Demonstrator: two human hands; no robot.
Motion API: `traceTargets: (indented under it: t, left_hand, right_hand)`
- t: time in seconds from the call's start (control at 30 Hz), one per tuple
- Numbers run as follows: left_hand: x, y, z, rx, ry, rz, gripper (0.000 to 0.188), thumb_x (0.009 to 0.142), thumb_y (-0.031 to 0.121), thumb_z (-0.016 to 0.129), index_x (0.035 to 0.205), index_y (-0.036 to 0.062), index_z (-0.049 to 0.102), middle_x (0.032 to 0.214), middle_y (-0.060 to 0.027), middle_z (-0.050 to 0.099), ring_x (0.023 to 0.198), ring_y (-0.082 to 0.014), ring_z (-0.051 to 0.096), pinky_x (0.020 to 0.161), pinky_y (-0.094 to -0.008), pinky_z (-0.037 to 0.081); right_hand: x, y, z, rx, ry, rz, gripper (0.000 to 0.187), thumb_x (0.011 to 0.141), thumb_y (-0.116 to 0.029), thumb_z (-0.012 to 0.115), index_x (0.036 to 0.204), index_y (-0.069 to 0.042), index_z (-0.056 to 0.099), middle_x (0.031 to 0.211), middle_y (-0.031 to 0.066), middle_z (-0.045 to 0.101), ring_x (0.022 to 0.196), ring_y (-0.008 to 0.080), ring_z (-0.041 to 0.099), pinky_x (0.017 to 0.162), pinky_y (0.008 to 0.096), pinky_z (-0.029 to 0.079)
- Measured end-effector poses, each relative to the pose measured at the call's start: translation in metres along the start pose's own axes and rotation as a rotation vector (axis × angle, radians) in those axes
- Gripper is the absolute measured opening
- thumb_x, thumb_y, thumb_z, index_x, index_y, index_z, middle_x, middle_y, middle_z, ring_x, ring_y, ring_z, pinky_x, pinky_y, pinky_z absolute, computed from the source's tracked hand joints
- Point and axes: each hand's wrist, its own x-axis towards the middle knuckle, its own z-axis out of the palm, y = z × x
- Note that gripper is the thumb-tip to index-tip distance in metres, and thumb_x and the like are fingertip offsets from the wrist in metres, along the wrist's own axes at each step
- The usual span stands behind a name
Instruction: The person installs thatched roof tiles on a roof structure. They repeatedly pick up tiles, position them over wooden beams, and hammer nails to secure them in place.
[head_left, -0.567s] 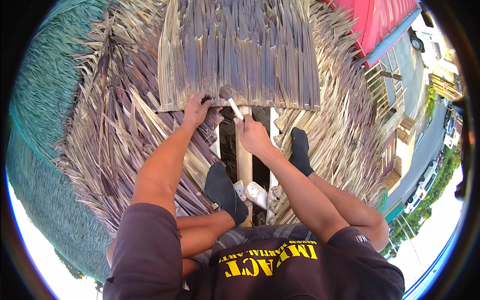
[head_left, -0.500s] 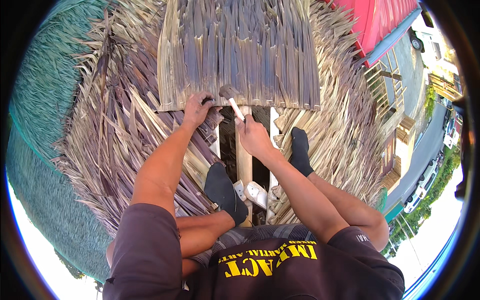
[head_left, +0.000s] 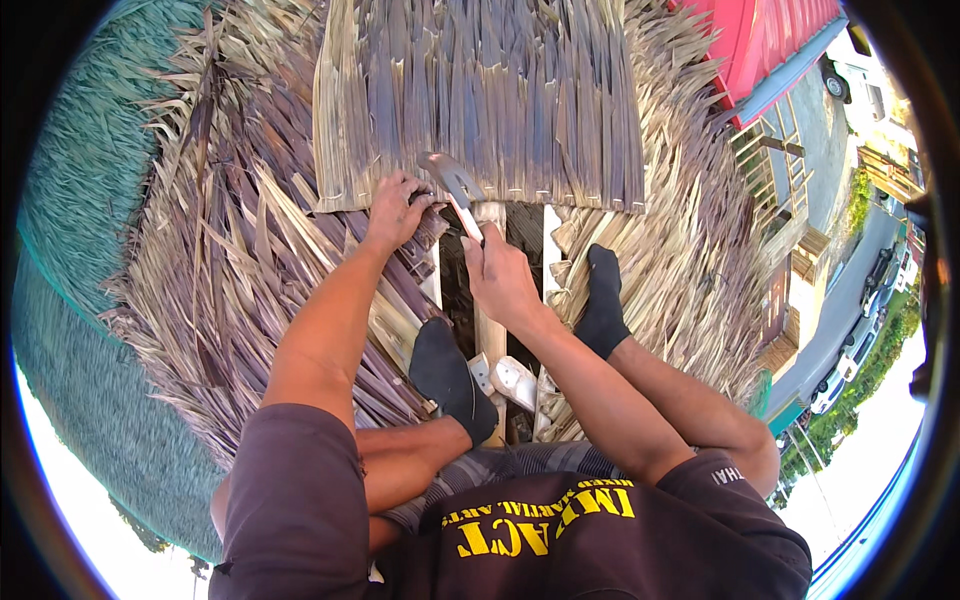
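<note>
A panel of dried palm thatch point(head_left: 480, 110) lies across the roof ahead of me, its straight stitched edge facing me. At the left part of that edge, my left hand point(head_left: 398, 212) has its fingers drawn together; anything between them is too small or hidden to make out. My right hand point(head_left: 500, 280) grips the light handle of a claw hammer point(head_left: 460, 190). The hammer's metal head is just above the panel edge, close beside my left fingertips. Below the edge, a wooden beam point(head_left: 491, 340) shows in a dark gap.
My black-socked feet point(head_left: 447, 375) rest on either side of the gap. White perforated pieces point(head_left: 515, 382) sit on the beam between them. Loose thatch point(head_left: 280, 270) slopes away on both sides. A red roof point(head_left: 765, 45) and a road with parked vehicles lie beyond, to the right.
The hammer head has shifted left toward my left fingers and turned, so its claw shows. My right hand has moved slightly left and down; my left hand stays at the panel edge.
</note>
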Motion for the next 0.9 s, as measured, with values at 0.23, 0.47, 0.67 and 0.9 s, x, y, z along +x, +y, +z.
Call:
traceTargets:
  t: [0.23, 0.47, 0.67, 0.9]
  left_hand:
    - [0.004, -0.006, -0.002, -0.056, -0.060, -0.037, 0.026, 0.084, 0.008, 0.065, 0.110, 0.0054, 0.064, 0.112, -0.0157, 0.057, 0.109, -0.0379, 0.054, 0.098, -0.0437, 0.044]
    - [0.012, -0.013, 0.005, -0.169, 0.061, -0.151, 0.040, 0.081, -0.003, 0.053, 0.121, 0.0048, 0.054, 0.117, -0.0185, 0.055, 0.117, -0.0387, 0.054, 0.103, -0.0415, 0.044]
    - [0.016, -0.017, 0.002, -0.153, -0.036, -0.184, 0.045, 0.081, -0.002, 0.055, 0.125, 0.0048, 0.053, 0.122, -0.0198, 0.057, 0.116, -0.0381, 0.057, 0.102, -0.0416, 0.045]
    - [0.118, 0.017, -0.120, 0.742, -0.859, 0.155, 0.037, 0.087, 0.009, 0.057, 0.123, 0.0036, 0.063, 0.120, -0.0238, 0.067, 0.113, -0.0380, 0.065, 0.094, -0.0459, 0.051]
  right_hand:
    - [-0.001, -0.009, -0.006, -0.022, -0.043, 0.075, 0.031, 0.103, -0.025, 0.051, 0.101, 0.006, 0.051, 0.076, 0.0326, 0.064, 0.075, 0.0534, 0.064, 0.066, 0.0587, 0.051]
    - [0.006, -0.021, -0.003, -0.124, -0.020, 0.103, 0.025, 0.102, -0.021, 0.054, 0.100, 0.003, 0.050, 0.079, 0.0324, 0.064, 0.075, 0.0530, 0.063, 0.065, 0.0586, 0.051]
    - [-0.001, -0.007, 0.003, -0.016, 0.238, -0.249, 0.038, 0.101, -0.033, 0.055, 0.100, 0.004, 0.058, 0.078, 0.0313, 0.066, 0.079, 0.0516, 0.065, 0.070, 0.0554, 0.053]
    - [0.069, -0.048, -0.076, 0.508, -0.253, 0.430, 0.037, 0.104, -0.040, 0.052, 0.092, -0.006, 0.056, 0.070, 0.0053, 0.060, 0.055, 0.0201, 0.057, 0.054, 0.0348, 0.051]
